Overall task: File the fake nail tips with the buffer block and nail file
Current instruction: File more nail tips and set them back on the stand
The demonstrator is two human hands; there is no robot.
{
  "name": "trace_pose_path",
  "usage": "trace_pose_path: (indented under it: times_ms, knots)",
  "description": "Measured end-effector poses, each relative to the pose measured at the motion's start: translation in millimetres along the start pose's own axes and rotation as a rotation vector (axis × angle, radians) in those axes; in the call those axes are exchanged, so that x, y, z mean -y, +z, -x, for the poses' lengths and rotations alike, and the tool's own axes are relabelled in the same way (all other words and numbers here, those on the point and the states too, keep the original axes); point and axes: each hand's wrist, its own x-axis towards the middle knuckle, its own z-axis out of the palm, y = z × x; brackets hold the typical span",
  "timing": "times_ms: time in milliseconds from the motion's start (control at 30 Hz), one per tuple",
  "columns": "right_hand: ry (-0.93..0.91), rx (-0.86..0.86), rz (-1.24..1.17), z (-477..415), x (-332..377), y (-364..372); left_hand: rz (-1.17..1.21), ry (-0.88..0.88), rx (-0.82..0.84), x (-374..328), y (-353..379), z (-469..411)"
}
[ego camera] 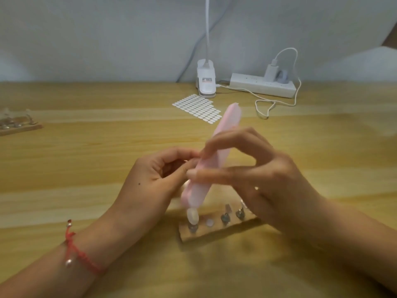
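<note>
My right hand (264,175) grips the pink buffer block (214,160) around its middle, with the forefinger curled over the far side and the thumb pressed along the near side. The block is tilted. Its far end points up toward the sheet of white adhesive tabs (197,108), and its near end hangs just above the left end of the wooden stand (217,232).

My left hand (159,179) is curled, thumb and forefinger pinched together right against the block's left edge. They probably hold a fake nail tip, though blur hides it. A red cord bracelet (79,252) sits on that wrist.

The stand lies near me on the wooden table (86,168), partly under my right hand. One pale mounted tip (191,216) stands upright on its leftmost peg, and metal pegs (225,217) line up to the right of it.

At the far edge are a white clip lamp (206,81) and, to its right, a white power strip (262,85) with a charger (271,70) plugged in. A white cable (266,104) loops on the table in front of the strip. Another wooden stand (19,124) sits far left, well apart from my hands.
</note>
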Motion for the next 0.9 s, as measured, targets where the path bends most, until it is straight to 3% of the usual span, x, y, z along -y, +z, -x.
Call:
trace_pose_path:
  times_ms: [67, 200, 333, 467, 633, 767, 900]
  knots:
    - [-0.068, 0.029, 0.014, -0.8, 3.2, -1.2, 0.016, -0.007, 0.004, -0.8, 0.8, -0.6]
    - [0.15, -0.058, 0.032, -3.6, -16.7, -14.3, -0.023, -0.018, -0.003, -3.3, 1.2, 0.0]
    - [-0.052, -0.005, 0.014, -2.5, 7.8, -0.2, 0.046, -0.033, 0.002, -5.2, -0.3, -0.2]
    - [0.168, -0.075, -0.006, -5.6, -15.8, -11.9, 0.006, -0.021, -0.014, -2.6, -0.3, -0.2]
    - [-0.036, 0.02, 0.047, -1.2, 6.9, 0.8, 0.023, -0.016, -0.02, -0.9, -0.8, -1.2]
    - [0.147, -0.045, 0.081, -5.9, -13.2, -10.5, -0.055, 0.016, -0.037, -0.1, -0.7, -0.6]
    - [-0.071, 0.047, 0.068, -1.6, 11.4, 2.3, -0.06, 0.026, -0.027, 0.3, 0.0, -0.7]
